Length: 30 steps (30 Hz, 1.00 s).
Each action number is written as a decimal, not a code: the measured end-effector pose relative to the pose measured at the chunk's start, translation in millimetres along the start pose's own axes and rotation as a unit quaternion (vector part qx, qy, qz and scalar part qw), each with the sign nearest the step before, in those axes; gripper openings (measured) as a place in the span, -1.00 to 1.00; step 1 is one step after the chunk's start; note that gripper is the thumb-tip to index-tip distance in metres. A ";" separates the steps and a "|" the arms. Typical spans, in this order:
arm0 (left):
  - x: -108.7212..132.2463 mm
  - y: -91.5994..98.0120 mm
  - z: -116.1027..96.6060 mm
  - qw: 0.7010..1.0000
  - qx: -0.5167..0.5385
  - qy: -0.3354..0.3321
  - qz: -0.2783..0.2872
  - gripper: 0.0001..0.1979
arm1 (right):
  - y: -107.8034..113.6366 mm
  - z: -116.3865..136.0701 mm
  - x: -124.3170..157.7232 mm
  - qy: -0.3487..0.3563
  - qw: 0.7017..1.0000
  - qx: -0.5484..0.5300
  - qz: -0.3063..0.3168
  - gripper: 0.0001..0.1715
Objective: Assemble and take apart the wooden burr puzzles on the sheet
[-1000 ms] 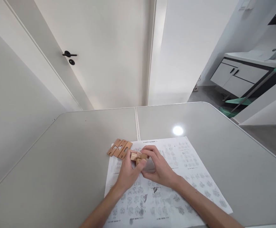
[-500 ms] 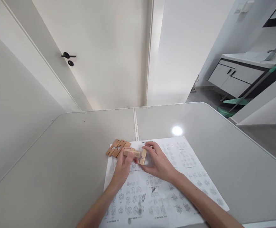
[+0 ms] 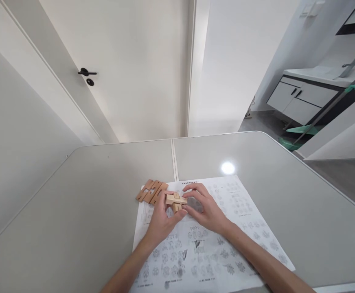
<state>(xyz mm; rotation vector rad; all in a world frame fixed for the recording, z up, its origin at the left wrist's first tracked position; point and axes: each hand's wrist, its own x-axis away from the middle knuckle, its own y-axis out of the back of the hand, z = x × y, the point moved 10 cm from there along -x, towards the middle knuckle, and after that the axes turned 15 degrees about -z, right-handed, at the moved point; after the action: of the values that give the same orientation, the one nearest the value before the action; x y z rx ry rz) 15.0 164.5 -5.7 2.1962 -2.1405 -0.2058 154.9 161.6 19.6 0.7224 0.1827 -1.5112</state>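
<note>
Several light wooden blocks (image 3: 173, 199) are joined crosswise above the printed sheet (image 3: 241, 244). My left hand (image 3: 162, 221) grips them from the left, fingers behind and thumb in front. My right hand (image 3: 206, 207) is at their right end, its thumb and fingertips bent round the tip of a block. Just behind my left hand, darker flat wooden pieces with notches (image 3: 149, 193) lie side by side on the sheet's back left corner; one shows a number.
The sheet of printed diagrams lies on a grey table (image 3: 88, 211) with a pale seam. Beyond the far edge stands a white door (image 3: 141, 73). A sink cabinet (image 3: 305, 95) is at the back right.
The separate block in my right hand is now against the others, in a crossed group. My left hand has turned, its thumb reaching right. More of the flat darker pieces shows.
</note>
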 end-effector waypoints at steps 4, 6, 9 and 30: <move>1.1 -1.8 1.5 0.999 -0.030 -0.008 0.011 -0.53 | 0.3 -1.1 -1.4 -0.026 0.999 -0.039 0.002 -0.86; 1.6 -1.4 -1.2 0.998 -0.059 -0.020 0.012 -0.53 | 0.0 -3.9 -2.4 -0.052 0.997 -0.054 0.011 -0.88; 1.4 -0.8 -8.0 0.994 -0.096 -0.045 0.017 -0.55 | -1.6 -6.5 -3.2 -0.082 0.994 -0.063 0.037 -0.86; -12.0 13.5 -3.9 0.965 -0.249 -0.079 0.019 -0.42 | 18.0 -52.4 -5.1 -0.336 0.922 -0.177 -0.072 -0.58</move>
<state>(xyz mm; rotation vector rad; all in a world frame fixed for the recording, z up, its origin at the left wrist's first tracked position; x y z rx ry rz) 2.0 176.0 0.6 1.8948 -1.9206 -0.8411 188.2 192.1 -12.9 -0.1213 -0.0164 -1.7241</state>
